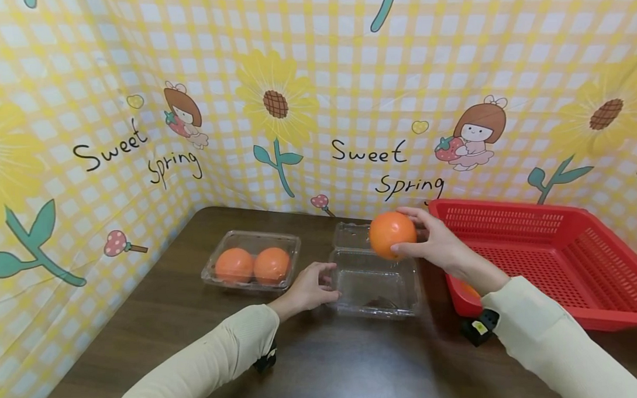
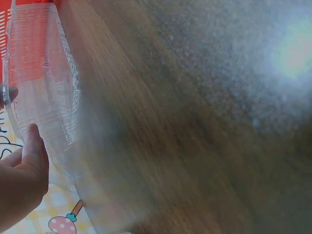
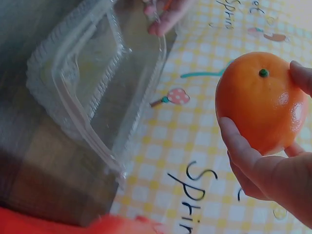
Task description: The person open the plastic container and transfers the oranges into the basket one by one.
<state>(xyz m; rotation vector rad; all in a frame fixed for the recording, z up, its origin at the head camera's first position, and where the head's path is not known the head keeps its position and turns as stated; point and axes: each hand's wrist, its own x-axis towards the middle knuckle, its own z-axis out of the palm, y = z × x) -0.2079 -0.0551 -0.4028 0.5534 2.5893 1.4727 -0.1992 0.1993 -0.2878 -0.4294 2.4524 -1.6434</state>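
My right hand [image 1: 443, 241] grips an orange [image 1: 392, 235] between thumb and fingers, raised above the back of an opened clear plastic clamshell box [image 1: 376, 282]. The orange's small green stem end shows in the right wrist view. My left hand [image 1: 308, 288] holds the left side of this box, with thumb and fingers spread along its edge. In the left wrist view, the thumb [image 2: 34, 146] is against the clear plastic. The box's lid [image 1: 351, 236] lies folded back behind its base. No orange shows inside the base.
To the left stands a closed clear box [image 1: 250, 239] with two oranges visible in it. A red plastic basket [image 1: 591, 318] sits at the right, and part of an orange [image 1: 468, 288] shows near its left side. A yellow checked cloth [image 1: 313, 41] hangs behind the brown table [image 1: 345, 362].
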